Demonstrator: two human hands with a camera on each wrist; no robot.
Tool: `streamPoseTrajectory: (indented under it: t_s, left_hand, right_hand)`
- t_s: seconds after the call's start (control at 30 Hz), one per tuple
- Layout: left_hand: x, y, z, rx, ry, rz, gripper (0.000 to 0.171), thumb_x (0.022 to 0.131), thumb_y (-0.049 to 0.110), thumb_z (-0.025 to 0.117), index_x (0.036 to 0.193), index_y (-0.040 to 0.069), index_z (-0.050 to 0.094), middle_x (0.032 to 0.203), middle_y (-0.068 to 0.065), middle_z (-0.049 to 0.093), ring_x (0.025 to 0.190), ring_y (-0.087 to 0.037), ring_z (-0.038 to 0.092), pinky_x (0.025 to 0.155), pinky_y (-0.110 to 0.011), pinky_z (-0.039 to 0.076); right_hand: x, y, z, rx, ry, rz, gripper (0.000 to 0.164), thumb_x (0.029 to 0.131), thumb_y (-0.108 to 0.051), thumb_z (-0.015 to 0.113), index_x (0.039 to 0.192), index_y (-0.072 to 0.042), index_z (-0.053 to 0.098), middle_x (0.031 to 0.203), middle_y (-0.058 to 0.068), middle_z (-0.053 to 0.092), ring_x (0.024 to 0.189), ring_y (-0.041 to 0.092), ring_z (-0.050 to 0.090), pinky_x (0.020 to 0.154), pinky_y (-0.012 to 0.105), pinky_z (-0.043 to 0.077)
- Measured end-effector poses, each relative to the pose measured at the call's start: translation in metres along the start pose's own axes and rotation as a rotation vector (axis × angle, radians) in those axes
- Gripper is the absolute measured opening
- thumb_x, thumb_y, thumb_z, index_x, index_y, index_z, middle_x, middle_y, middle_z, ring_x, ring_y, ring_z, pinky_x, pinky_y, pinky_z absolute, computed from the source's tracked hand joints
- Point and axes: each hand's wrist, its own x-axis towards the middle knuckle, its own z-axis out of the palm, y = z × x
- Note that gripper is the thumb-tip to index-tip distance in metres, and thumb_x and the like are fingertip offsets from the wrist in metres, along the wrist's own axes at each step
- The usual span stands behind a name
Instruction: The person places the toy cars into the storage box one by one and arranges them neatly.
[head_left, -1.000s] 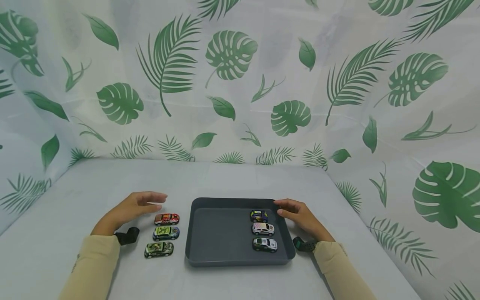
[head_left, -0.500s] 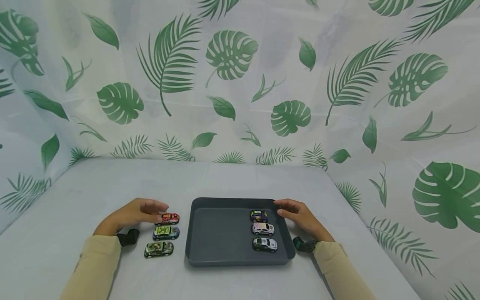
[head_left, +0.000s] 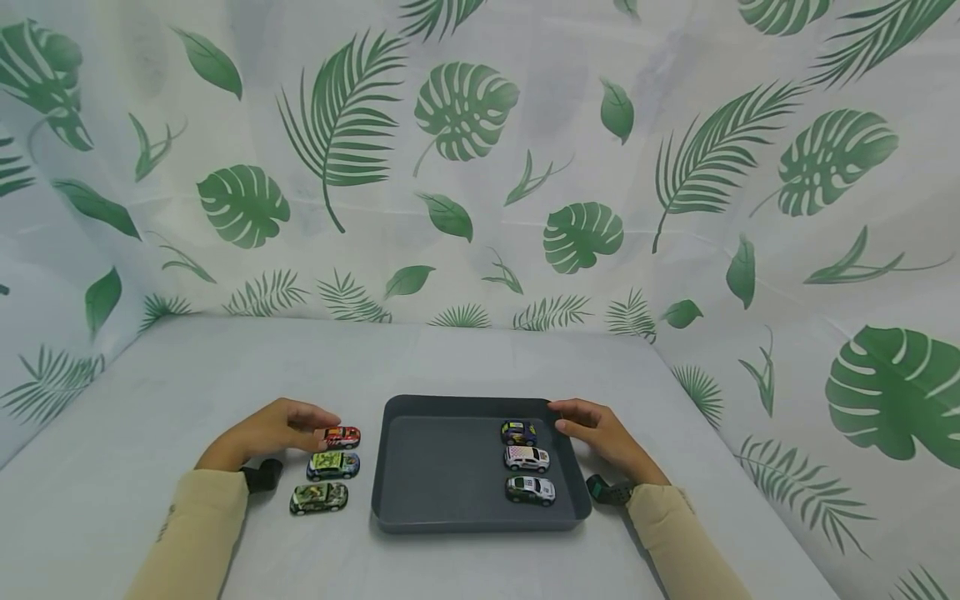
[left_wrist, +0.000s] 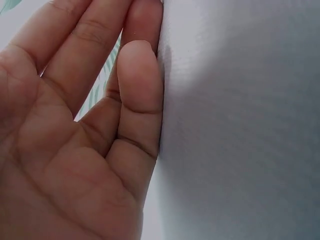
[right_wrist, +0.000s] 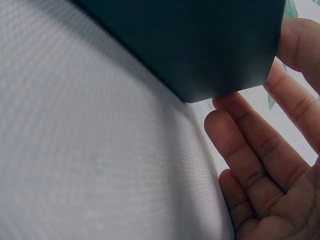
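Note:
At the left, my left hand (head_left: 273,429) pinches the red toy car (head_left: 342,437) between thumb and fingers, covering its rear part. In the left wrist view the little finger (left_wrist: 140,95) lies along the tabletop, while the car is hidden. A yellow-green toy car (head_left: 333,466) and a camouflage toy car (head_left: 318,498) stand in line nearer me. My right hand (head_left: 600,429) rests with relaxed fingers on the far right corner of the dark grey tray (head_left: 427,475). From the right wrist, its thumb (right_wrist: 300,45) shows at the tray's rim and other fingers beside the outer wall.
Inside the tray, along its right side, stand a purple-yellow toy car (head_left: 518,432), a white-pink one (head_left: 527,457) and a white-black one (head_left: 530,490). A leaf-patterned cloth (head_left: 480,250) rises behind and beside the white tabletop (head_left: 450,354).
My left hand has come down and toward me onto the red toy car, its thumb and fingers closing in on it. The right hand, tray and other cars keep their places.

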Motion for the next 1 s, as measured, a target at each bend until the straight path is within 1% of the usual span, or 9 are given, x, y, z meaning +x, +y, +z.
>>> streamPoseTrajectory:
  t_s: [0.13,0.27,0.33,0.5,0.57,0.67,0.83,1.0]
  left_hand:
    - [0.0006,0.0039,0.0011,0.018,0.007,-0.009,0.04,0.095,0.005,0.081,0.13,-0.011,0.071,0.132,-0.026,0.073,0.125,-0.042,0.066,0.11,-0.063,0.047]
    - [0.0,0.0058,0.0017,0.015,0.01,-0.014,0.039,0.094,0.005,0.082,0.128,-0.011,0.072,0.129,-0.024,0.074,0.124,-0.041,0.067,0.109,-0.063,0.048]
    - [-0.0002,0.0055,0.0016,0.009,0.011,-0.015,0.039,0.094,0.005,0.083,0.129,-0.011,0.073,0.126,-0.022,0.075,0.121,-0.038,0.068,0.107,-0.06,0.051]
    - [-0.0004,0.0038,0.0011,-0.001,0.024,-0.004,0.04,0.094,0.006,0.083,0.129,-0.011,0.072,0.122,-0.021,0.077,0.111,-0.027,0.071,0.097,-0.044,0.055]
    - [-0.001,0.0032,0.0012,0.014,0.037,-0.002,0.04,0.095,0.007,0.083,0.129,-0.011,0.072,0.123,-0.022,0.076,0.109,-0.025,0.071,0.095,-0.041,0.056]
    - [-0.0016,0.004,0.0017,0.025,0.074,-0.023,0.041,0.095,0.011,0.083,0.13,-0.008,0.073,0.125,-0.021,0.076,0.112,-0.025,0.071,0.097,-0.044,0.055]
    - [-0.0013,0.007,0.003,0.049,0.152,-0.06,0.042,0.097,0.016,0.081,0.132,-0.004,0.074,0.128,-0.02,0.075,0.118,-0.032,0.068,0.102,-0.055,0.054]
    - [-0.0005,0.009,0.0037,0.063,0.212,-0.082,0.042,0.098,0.018,0.079,0.134,-0.002,0.074,0.129,-0.02,0.074,0.118,-0.034,0.068,0.1,-0.057,0.054]
  right_hand:
    - [0.0,0.0009,-0.0003,0.005,0.003,-0.003,0.04,0.106,-0.015,0.071,0.141,0.004,0.067,0.141,0.023,0.067,0.126,0.03,0.065,0.113,0.053,0.045]
    - [0.0002,0.0013,0.0,0.006,0.001,-0.008,0.04,0.106,-0.015,0.071,0.141,0.004,0.067,0.141,0.022,0.068,0.126,0.029,0.066,0.112,0.051,0.046]
    - [-0.0001,0.001,0.0002,0.006,-0.001,-0.011,0.04,0.106,-0.015,0.071,0.141,0.003,0.067,0.141,0.022,0.068,0.127,0.03,0.066,0.113,0.053,0.046]
    - [-0.0014,-0.0007,-0.0001,0.024,-0.007,-0.008,0.041,0.105,-0.015,0.072,0.141,0.004,0.067,0.141,0.023,0.067,0.127,0.032,0.065,0.113,0.054,0.045]
    - [-0.0017,-0.0015,0.0002,0.033,-0.01,-0.008,0.041,0.105,-0.015,0.072,0.141,0.004,0.067,0.14,0.023,0.067,0.128,0.033,0.065,0.113,0.053,0.045]
    - [-0.002,-0.0024,0.0001,0.04,-0.014,-0.011,0.041,0.105,-0.015,0.072,0.141,0.005,0.066,0.14,0.024,0.067,0.128,0.035,0.065,0.113,0.053,0.045]
    - [-0.0025,-0.0024,-0.0003,0.038,-0.012,-0.013,0.041,0.105,-0.015,0.071,0.141,0.005,0.066,0.141,0.024,0.067,0.13,0.037,0.064,0.114,0.056,0.044]
    - [-0.002,-0.0017,0.0003,0.026,-0.005,-0.012,0.041,0.105,-0.015,0.071,0.141,0.005,0.066,0.142,0.024,0.067,0.13,0.037,0.065,0.114,0.056,0.045]
